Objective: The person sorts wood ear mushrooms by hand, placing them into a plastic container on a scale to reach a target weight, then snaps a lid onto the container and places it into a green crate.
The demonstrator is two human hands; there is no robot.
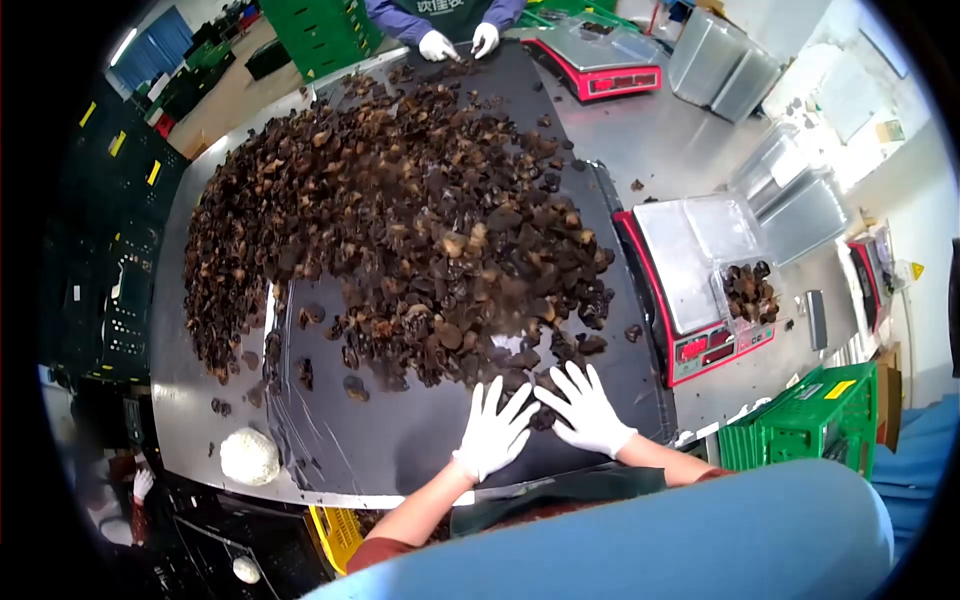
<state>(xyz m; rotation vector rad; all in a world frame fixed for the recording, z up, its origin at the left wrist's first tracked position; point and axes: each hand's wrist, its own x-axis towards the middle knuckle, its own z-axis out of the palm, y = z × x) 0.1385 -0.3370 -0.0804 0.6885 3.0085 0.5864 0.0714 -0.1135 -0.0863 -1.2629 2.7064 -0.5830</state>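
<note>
table: steel top (690,140), dark sheet (400,440) laid over it
heap: dried mushroom pieces (400,210) cover most of the sheet, near edge just beyond the hands
scale: red scale (690,270) to the right, clear tub (748,292) partly filled
left hand (493,428): gloved, flat, fingers spread, holds nothing
right hand (585,408): same, empty, at heap edge
step: likely sorting/raking near edge
next: pull few pieces clear, pinch lightly

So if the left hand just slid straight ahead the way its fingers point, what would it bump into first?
Probably the near edge of the mushroom pile; the left hand lies flat just short of it, fingertips almost at the closest pieces.
</note>
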